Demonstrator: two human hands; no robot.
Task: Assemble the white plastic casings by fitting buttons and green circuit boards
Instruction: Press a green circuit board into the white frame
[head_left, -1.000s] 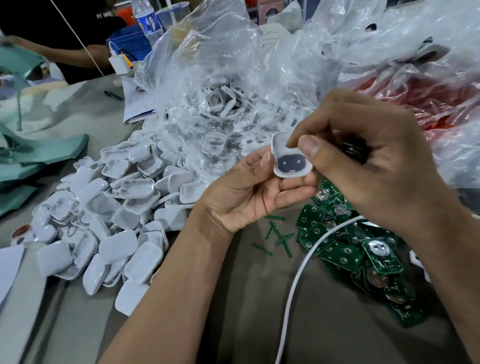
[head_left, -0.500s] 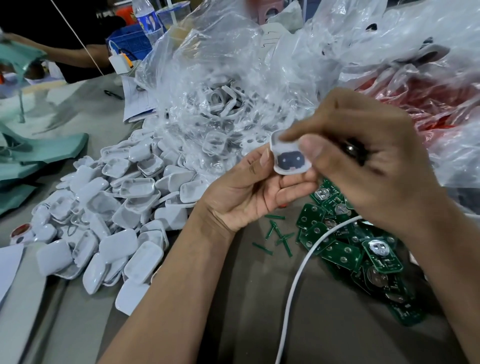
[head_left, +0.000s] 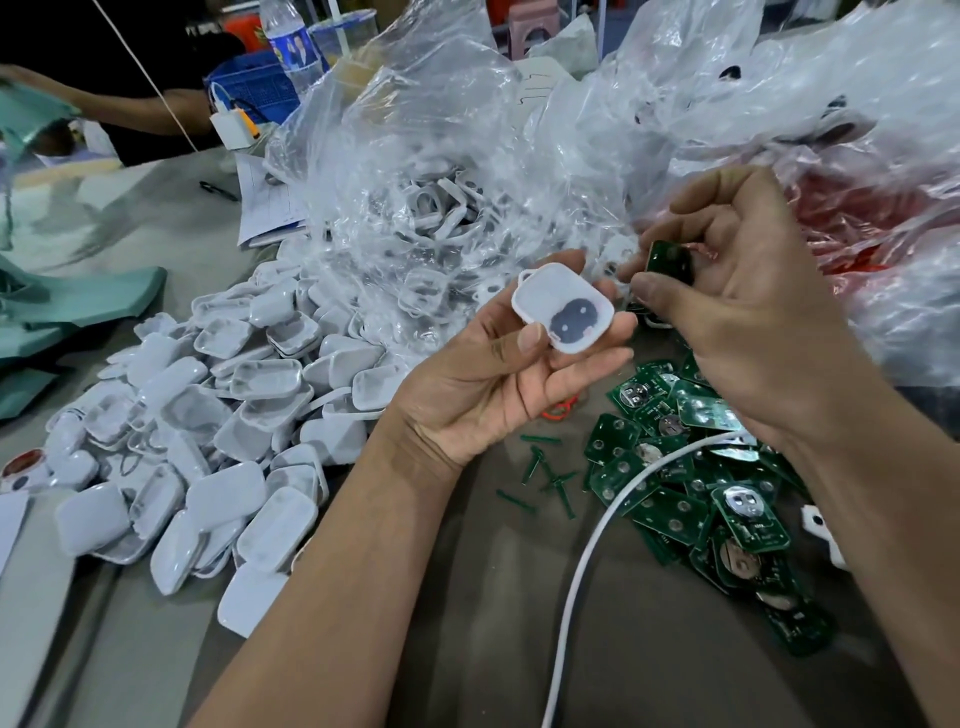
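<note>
Head view: left hand pinches white casing, dark button seated. Right hand grips green board. Advice: align board squarely over button, press evenly.

White cable, clear plastic bags, water bottle, blue basket, white charger

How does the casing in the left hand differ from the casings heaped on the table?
The held casing has a dark button pad inside; the heaped casings look empty. It is gripped by the left hand above the table; they lie jumbled, some face down. Both are white rounded shells.
</note>
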